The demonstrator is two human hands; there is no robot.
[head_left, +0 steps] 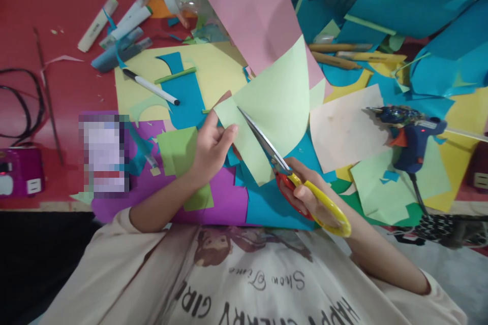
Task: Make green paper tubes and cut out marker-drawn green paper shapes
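A sheet of pale green paper [284, 96] is held up at the middle of the view, with a slit running into it from its lower edge. My left hand [215, 144] pinches its left strip, thumb on top and fingers behind. My right hand [305, 193] grips scissors [280, 160] with one yellow and one red handle loop. Their blades lie along the slit in the paper, pointing up and left, and look nearly closed. Beneath are blue and purple sheets [226, 198].
A blue glue gun [414, 144] lies at right on paper scraps. Pencils [354, 56], a pink sheet [255, 10] and plastic bottles [186, 0] are behind. Markers [125, 25], a black-capped pen [152, 86] and a blurred phone [104, 155] lie at left.
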